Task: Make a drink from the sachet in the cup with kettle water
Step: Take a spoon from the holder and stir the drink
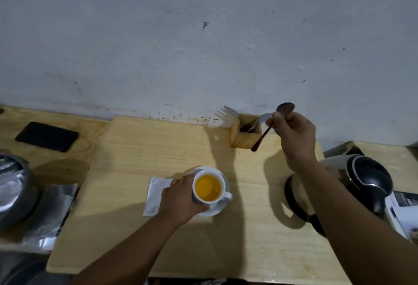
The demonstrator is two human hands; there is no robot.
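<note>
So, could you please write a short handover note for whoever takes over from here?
Left hand: steadying the cup on its saucer, board centre.
Right hand: holding a spoon above the wooden holder by the wall.
Sachet: flat on the board, left of the cup, partly under the left hand.
Kettle: right of the board, behind the right forearm.
Done: the cup holds orange liquid, so powder and water appear to be in.
Left: probably stir with the spoon.

A left hand (181, 196) steadies a white cup (209, 186) of orange drink. The right hand (294, 135) grips a spoon (274, 124) above a wooden holder (245, 134).
</note>
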